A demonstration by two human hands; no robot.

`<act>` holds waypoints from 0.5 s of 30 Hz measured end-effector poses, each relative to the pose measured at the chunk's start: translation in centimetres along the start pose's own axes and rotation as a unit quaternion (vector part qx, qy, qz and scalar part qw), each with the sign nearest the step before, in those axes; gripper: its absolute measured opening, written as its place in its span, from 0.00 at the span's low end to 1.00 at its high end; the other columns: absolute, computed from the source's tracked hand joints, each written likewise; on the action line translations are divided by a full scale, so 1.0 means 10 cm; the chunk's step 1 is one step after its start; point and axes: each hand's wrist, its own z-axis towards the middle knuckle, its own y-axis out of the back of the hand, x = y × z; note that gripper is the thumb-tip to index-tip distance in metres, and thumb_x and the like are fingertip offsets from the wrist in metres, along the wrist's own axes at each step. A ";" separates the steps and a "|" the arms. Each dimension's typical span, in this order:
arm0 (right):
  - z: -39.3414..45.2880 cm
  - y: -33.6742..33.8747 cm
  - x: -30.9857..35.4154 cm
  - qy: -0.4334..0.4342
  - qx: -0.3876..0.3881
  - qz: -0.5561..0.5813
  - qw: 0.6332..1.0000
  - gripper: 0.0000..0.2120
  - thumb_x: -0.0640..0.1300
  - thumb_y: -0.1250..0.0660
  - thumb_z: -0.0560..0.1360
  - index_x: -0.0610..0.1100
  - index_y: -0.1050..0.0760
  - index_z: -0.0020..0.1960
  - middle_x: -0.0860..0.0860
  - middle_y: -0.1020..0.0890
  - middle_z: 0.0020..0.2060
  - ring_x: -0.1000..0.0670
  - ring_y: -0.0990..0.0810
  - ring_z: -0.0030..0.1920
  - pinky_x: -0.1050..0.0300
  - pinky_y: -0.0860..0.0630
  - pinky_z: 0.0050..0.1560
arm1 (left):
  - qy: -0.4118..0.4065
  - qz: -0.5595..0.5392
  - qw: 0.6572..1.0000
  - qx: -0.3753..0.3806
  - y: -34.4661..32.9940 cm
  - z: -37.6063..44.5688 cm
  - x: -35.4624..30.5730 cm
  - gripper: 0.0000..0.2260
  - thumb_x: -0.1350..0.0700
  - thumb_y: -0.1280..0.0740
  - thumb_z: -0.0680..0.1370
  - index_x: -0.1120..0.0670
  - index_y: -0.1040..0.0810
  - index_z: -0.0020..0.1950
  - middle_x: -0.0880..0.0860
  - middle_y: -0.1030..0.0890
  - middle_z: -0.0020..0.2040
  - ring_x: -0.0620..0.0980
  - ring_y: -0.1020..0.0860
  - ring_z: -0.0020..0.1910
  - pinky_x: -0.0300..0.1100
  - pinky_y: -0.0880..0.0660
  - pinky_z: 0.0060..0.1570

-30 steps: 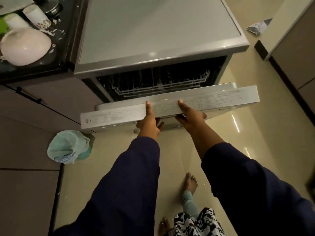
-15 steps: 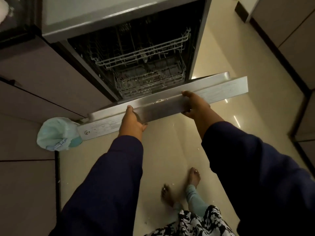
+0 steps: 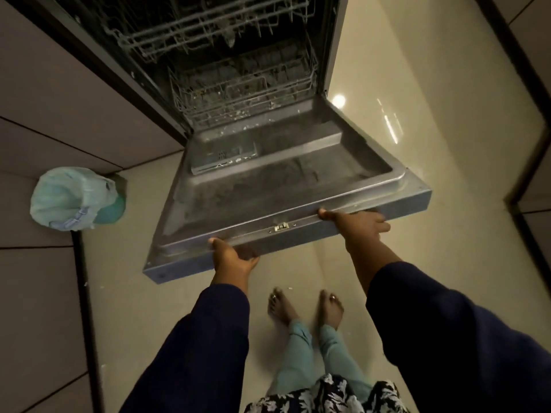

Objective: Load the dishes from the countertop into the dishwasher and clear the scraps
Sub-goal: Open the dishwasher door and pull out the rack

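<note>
The dishwasher door point(image 3: 283, 186) lies folded down almost flat, its grey inner face up. My left hand point(image 3: 231, 257) grips the door's front edge left of the latch, thumb on top. My right hand point(image 3: 356, 223) grips the same edge to the right of the latch. Behind the door the lower wire rack point(image 3: 238, 93) and the upper wire rack point(image 3: 190, 28) sit inside the dark tub, with no dishes visible in them. The countertop and its dishes are out of view.
A small bin lined with a pale green bag point(image 3: 76, 199) stands on the floor left of the door. Brown cabinet fronts point(image 3: 47, 108) run along the left, more cabinets at the right edge. My bare feet point(image 3: 304, 308) stand on the glossy floor just before the door.
The door has swung down from half open to nearly flat, both hands still on its edge. My view has dropped, so the countertop is gone and the racks show.
</note>
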 end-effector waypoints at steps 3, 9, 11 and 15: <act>0.12 -0.04 -0.25 0.169 -0.077 -0.166 0.969 0.58 0.59 0.22 0.59 0.42 0.53 0.75 0.42 0.40 0.69 0.41 0.39 0.69 0.45 0.37 0.68 | -0.023 -0.028 0.999 -0.020 0.13 0.25 0.25 0.25 0.37 0.44 0.76 0.56 0.32 0.60 0.59 0.26 0.49 0.57 0.25 0.47 0.57 0.29 0.60; 0.50 -0.21 -0.48 0.495 -0.014 -0.468 0.732 0.39 0.53 0.34 0.74 0.49 0.53 0.76 0.45 0.44 0.73 0.43 0.47 0.74 0.37 0.55 0.72 | -0.137 0.126 0.970 -0.155 0.37 0.66 0.60 0.40 0.29 0.43 0.69 0.51 0.45 0.73 0.57 0.33 0.68 0.59 0.31 0.64 0.57 0.33 0.65; 0.70 -0.27 -0.62 0.495 0.026 -0.501 0.709 0.36 0.53 0.40 0.77 0.49 0.56 0.77 0.47 0.50 0.76 0.45 0.55 0.77 0.35 0.63 0.71 | -0.292 0.333 0.865 -0.238 0.50 0.71 0.76 0.36 0.42 0.39 0.76 0.51 0.54 0.76 0.59 0.46 0.75 0.59 0.40 0.72 0.58 0.41 0.70; 1.02 -0.41 -0.99 0.490 0.056 -0.546 0.677 0.29 0.52 0.52 0.81 0.48 0.62 0.76 0.50 0.57 0.77 0.48 0.62 0.76 0.35 0.70 0.68 | -0.455 0.647 0.592 -0.155 0.70 0.89 1.02 0.34 0.51 0.38 0.77 0.47 0.58 0.75 0.54 0.59 0.77 0.54 0.56 0.76 0.61 0.54 0.70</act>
